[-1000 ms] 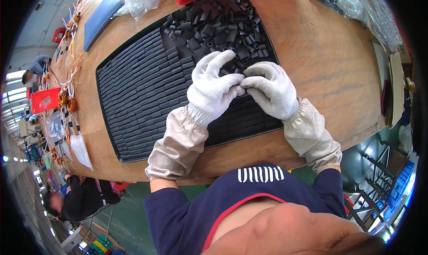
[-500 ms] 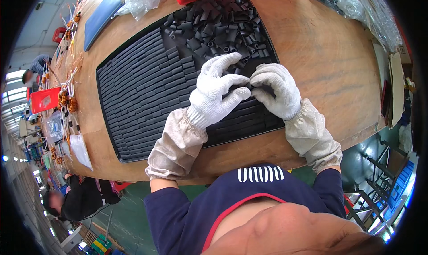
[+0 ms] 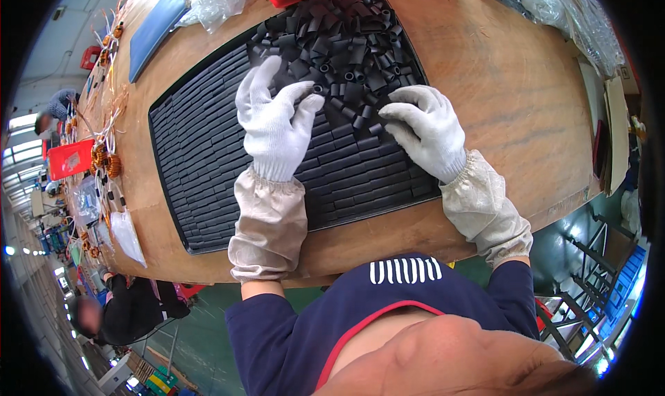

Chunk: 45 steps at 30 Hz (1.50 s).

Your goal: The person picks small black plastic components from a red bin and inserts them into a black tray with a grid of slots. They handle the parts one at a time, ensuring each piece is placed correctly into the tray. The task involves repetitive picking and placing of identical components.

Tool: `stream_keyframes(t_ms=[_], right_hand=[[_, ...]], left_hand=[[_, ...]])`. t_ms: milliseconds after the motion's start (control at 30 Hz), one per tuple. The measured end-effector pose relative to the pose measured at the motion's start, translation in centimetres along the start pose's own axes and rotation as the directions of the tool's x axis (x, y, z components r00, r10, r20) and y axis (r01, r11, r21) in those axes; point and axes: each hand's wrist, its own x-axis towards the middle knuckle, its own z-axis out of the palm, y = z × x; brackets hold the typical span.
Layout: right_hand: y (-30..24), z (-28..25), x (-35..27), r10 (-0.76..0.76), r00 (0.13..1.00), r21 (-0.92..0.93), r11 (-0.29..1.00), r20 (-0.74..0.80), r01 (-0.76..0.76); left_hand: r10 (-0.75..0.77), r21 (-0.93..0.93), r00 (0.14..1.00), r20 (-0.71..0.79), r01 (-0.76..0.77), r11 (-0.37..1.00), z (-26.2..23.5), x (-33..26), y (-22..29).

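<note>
Across a wooden table [image 3: 499,70], a black tray [image 3: 374,215] is lying. Rows of black tubes [image 3: 208,153] are lining its left edge; over them the left hand [image 3: 277,127] is hovering, fingers parted, gripping nothing visible. Loose tubes [image 3: 355,56] are lying heaped toward the far right corner. Near the right edge, the right hand [image 3: 431,129] is holding its fingers curled, whether around a tube cannot be told. Nudging the loose tubes could send some rolling, disordering the rows.
</note>
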Motion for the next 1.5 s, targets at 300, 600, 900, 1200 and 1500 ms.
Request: stream_keyframes(t_ms=[300,600,900,1200,1500], right_hand=[[-0.3,0.6,-0.3,-0.002,0.995,-0.151,0.988,0.102,0.017],[0.0,0.7,-0.1,0.005,0.995,-0.119,0.993,0.099,0.006],[0.3,0.8,0.0,0.035,0.996,-0.065,0.997,0.08,-0.03],[-0.8,1.3,2.5,-0.178,0.971,-0.173,0.963,0.157,0.205],[-0.2,3.3,4.5,-0.238,0.96,-0.323,0.905,0.149,0.275]], left_hand=[[0.125,0.05,0.957,0.261,-0.142,0.989,0.4,-0.8,0.4],[0.119,0.026,0.941,0.316,-0.134,0.991,0.3,-1.0,0.6],[0.131,0.025,0.942,0.309,-0.145,0.989,0.3,-1.3,0.3],[0.071,-0.021,0.925,0.374,-0.069,0.997,0.3,-1.0,0.0],[0.073,-0.03,0.941,0.33,-0.067,0.997,0.6,-1.6,-0.2]])
